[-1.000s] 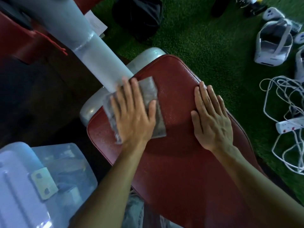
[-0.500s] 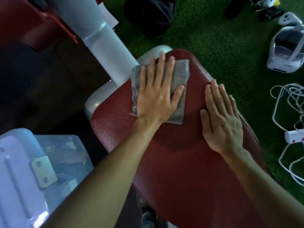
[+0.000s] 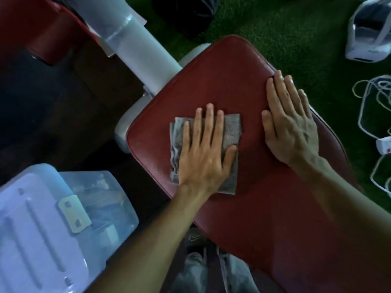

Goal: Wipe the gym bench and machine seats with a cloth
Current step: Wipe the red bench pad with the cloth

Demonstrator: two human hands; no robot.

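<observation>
Left hand [image 3: 206,153] lies flat, fingers spread, palm pressing down on one grey cloth [image 3: 229,132]; nothing is pinched or curled around it, we read it as an open palm holding the cloth against the pad. Right hand [image 3: 291,125] also flat and open, empty, resting directly on the red bench pad [image 3: 222,81] near its right edge, well apart from the cloth.

Head view, the only one we have: one cloth, folded to a rough rectangle, sits mid-pad, its left edge rumpled, three fingertips reaching past its far edge. One red pad under both hands, its surface dull and faintly speckled. A second red cushion [image 3: 42,28] shows at upper left, partly cut off. One pale metal frame tube [image 3: 135,45] runs diagonally down to the pad's left corner.

We count one clear plastic storage box [image 3: 99,199] with a white lid [image 3: 31,229] at lower left. On the green turf [image 3: 296,28] to the right: one white headset-like device [image 3: 369,32], a tangle of white cable [image 3: 368,94], one white power strip [image 3: 384,144]. One dark bag [image 3: 186,15] at top; details too dim.
</observation>
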